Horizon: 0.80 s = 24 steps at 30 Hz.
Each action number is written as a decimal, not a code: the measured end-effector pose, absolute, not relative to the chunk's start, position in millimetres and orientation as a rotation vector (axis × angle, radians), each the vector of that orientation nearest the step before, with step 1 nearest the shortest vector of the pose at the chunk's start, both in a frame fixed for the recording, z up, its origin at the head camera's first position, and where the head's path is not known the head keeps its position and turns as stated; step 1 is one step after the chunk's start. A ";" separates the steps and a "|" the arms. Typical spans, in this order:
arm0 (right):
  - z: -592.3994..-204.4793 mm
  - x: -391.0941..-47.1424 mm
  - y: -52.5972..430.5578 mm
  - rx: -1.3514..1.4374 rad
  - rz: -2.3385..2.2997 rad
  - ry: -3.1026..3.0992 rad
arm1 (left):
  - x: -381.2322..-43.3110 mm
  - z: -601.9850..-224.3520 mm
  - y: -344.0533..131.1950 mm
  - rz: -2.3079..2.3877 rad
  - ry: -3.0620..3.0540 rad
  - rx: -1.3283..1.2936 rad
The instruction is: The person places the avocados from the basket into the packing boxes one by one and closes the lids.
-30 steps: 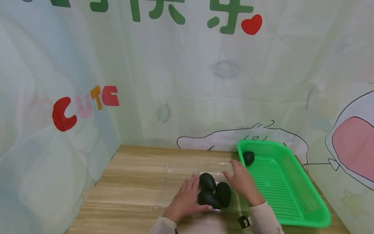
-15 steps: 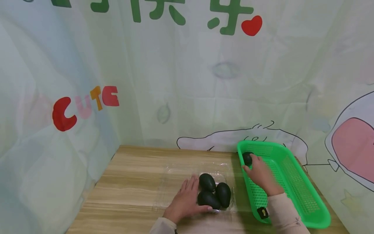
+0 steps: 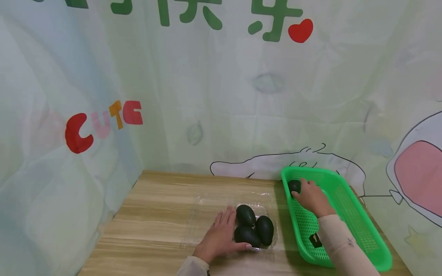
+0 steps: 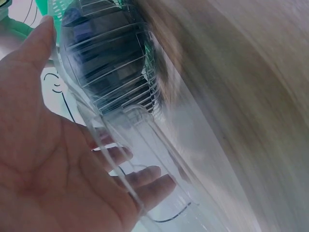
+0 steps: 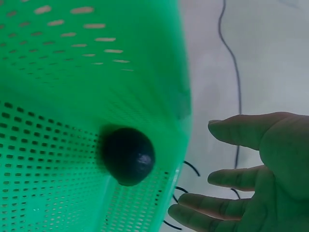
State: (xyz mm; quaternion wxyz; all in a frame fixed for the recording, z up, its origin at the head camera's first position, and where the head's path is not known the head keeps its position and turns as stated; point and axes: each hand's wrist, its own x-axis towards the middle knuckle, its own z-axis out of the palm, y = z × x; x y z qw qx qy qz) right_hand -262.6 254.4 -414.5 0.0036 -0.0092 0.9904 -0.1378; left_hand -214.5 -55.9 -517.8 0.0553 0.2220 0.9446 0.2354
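Several dark avocados (image 3: 265, 230) are in view. A clear plastic clamshell box (image 3: 272, 209) holds a cluster of them in its right half. My left hand (image 3: 221, 235) rests beside them on the box, fingers extended. In the left wrist view, some fingers (image 4: 157, 191) show through the clear plastic rim, and the thumb lies near the avocado side. One more avocado (image 5: 129, 156) sits in the far left corner of a green basket (image 3: 374, 239). Over that corner reaches my right hand (image 3: 312, 197); the right wrist view shows its fingers spread and apart from the avocado.
The green basket stands on the right of the wooden table (image 3: 152, 214), close to the box. A printed cloth (image 3: 221, 96) hangs behind and to the left of the table. A small black tag (image 3: 315, 240) shows by the right sleeve.
My right hand has moved right from the box's edge to over the basket, beside the avocado in its corner. The left hand and the avocados in the box have stayed put.
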 end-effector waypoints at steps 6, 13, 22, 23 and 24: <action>-424.7 -276.4 256.3 -0.016 -0.409 3.077 | -213.5 -516.0 -55.3 0.709 2.869 0.682; -433.7 -292.7 259.3 0.002 -0.353 3.075 | -213.3 -513.2 -56.1 0.710 2.882 0.700; -456.3 -298.8 266.9 -0.102 -0.337 3.050 | -214.3 -517.4 -56.2 0.704 2.874 0.688; -458.1 -299.2 267.8 -0.115 -0.334 3.050 | -214.4 -517.5 -56.4 0.702 2.877 0.690; -459.5 -299.5 268.3 -0.129 -0.328 3.050 | -214.4 -517.7 -56.5 0.697 2.881 0.692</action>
